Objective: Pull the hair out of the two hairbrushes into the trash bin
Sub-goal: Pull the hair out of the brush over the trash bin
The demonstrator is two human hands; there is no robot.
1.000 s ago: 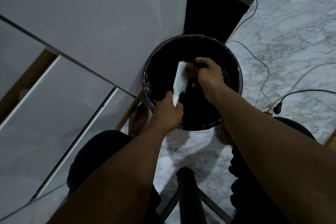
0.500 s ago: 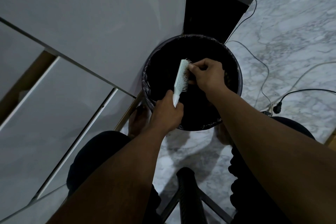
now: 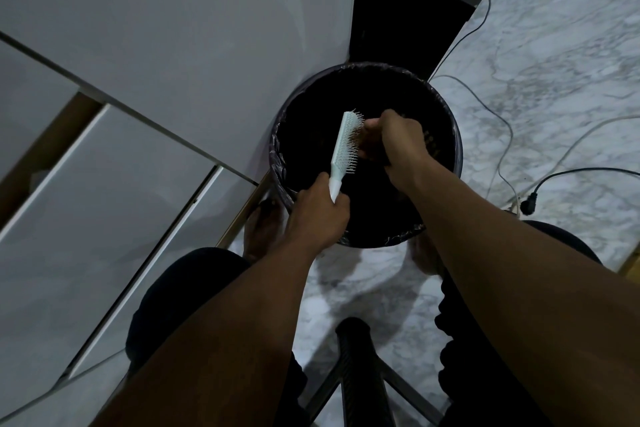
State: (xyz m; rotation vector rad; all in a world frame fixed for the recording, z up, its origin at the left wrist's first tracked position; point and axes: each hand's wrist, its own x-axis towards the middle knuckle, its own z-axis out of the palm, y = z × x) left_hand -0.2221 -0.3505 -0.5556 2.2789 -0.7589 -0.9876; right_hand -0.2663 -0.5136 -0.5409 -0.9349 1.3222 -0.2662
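**One brush over the bin, hair being plucked**

Largest item first: pale marble-patterned floor (image 3: 554, 87), with white cabinet panels (image 3: 138, 45) to the left. On the floor stands the round black trash bin lined with a dark plastic bag (image 3: 453, 135), close between the seated person's knees. Bin interior reads uniformly dark; its contents cannot be made out.

Left hand (image 3: 317, 215) is closed in a fist around the handle of the pale mint plastic paddle hairbrush (image 3: 343, 146). Brush is held over the bin opening, head pointing away from the body, bristles facing right. Right hand (image 3: 394, 139) sits at the bristles, fingertips pinched together on a brownish tuft of hair (image 3: 360, 137) lodged among the pins near the upper part of the head. Only one brush is visible; the second is not in view.

Judgement on the step: pinch low, at the base of the pins, and draw the tuft away along the pin direction rather than sideways, so strands slide off instead of snapping. Keep the brush steady and inside the rim line, so loose strands fall in the liner, not on the marble. Release the tuft well below the rim. Lower pins look mostly clear; the upper section probably needs another pass.
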